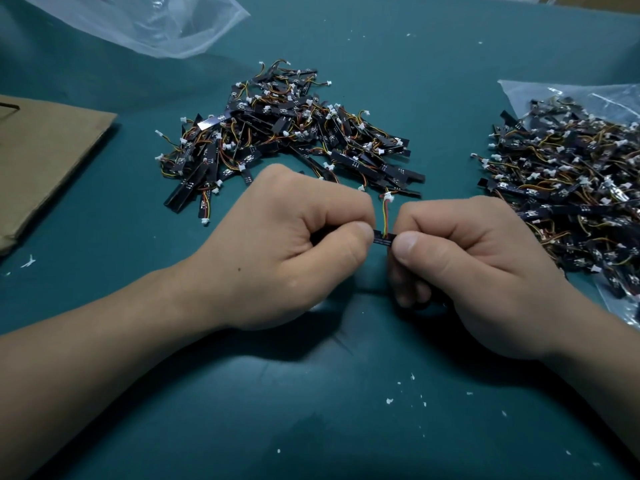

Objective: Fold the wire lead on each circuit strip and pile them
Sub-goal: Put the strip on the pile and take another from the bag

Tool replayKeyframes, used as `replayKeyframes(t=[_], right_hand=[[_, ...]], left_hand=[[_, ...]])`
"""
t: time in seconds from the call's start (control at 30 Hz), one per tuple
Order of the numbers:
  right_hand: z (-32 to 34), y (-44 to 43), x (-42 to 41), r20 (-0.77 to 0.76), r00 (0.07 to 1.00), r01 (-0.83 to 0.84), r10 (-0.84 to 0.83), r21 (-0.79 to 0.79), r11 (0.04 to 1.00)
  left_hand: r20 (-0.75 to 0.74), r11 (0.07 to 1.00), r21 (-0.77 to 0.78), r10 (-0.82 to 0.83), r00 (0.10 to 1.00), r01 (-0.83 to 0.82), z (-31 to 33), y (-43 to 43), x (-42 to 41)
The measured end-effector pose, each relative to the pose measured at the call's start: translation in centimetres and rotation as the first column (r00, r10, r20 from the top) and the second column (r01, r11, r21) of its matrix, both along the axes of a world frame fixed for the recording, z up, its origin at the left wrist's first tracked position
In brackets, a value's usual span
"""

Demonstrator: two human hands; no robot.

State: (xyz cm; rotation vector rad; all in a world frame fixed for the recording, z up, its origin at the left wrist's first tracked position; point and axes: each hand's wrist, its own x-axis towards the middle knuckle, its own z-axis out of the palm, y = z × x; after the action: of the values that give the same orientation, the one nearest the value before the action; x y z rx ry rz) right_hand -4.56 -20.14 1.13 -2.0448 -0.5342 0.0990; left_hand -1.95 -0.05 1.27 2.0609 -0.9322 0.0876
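Item: circuit strip (pixel 383 240), black, held centre-frame just above green mat (pixel 311 410). Long axis runs left-right; most of it hidden inside both fists.
Wire lead (pixel 385 218): red/yellow, rises from strip's top edge, pointing away from person; white connector (pixel 388 197) at tip.
Left hand (pixel 287 247): fingers curled, thumb + forefinger pinch strip's left part.
Right hand (pixel 478 271): curled likewise, pinching right part.
Centre pile (pixel 287 140): strips w/ leads, far side of hands.
Right pile (pixel 568 195): more strips, on clear plastic bag (pixel 616 98).
Cardboard (pixel 45 157): left edge.
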Motion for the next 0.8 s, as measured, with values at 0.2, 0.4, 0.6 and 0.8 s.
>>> replayKeyframes(t=[0.2,0.4,0.6,0.8], right_hand=[[0.00,-0.05,-0.05,-0.017,1.000,-0.012,0.012,0.018,1.000],[-0.05,0.02,-0.20,0.003,1.000,-0.001,0.001,0.015,1.000],[-0.10,-0.08,-0.12,-0.017,1.000,0.008,-0.007,0.050,0.999],[-0.12,0.06,-0.21,-0.018,1.000,0.019,-0.018,0.058,0.998]], left_hand=[[-0.006,1.000,-0.019,-0.025,1.000,0.025,0.01,0.13,-0.02],[-0.009,1.000,-0.021,-0.015,1.000,0.014,-0.09,0.13,-0.02],[0.005,1.000,-0.004,0.011,1.000,-0.011,-0.14,0.05,-0.02],[0.018,1.000,-0.009,0.017,1.000,-0.017,-0.01,0.01,-0.09]])
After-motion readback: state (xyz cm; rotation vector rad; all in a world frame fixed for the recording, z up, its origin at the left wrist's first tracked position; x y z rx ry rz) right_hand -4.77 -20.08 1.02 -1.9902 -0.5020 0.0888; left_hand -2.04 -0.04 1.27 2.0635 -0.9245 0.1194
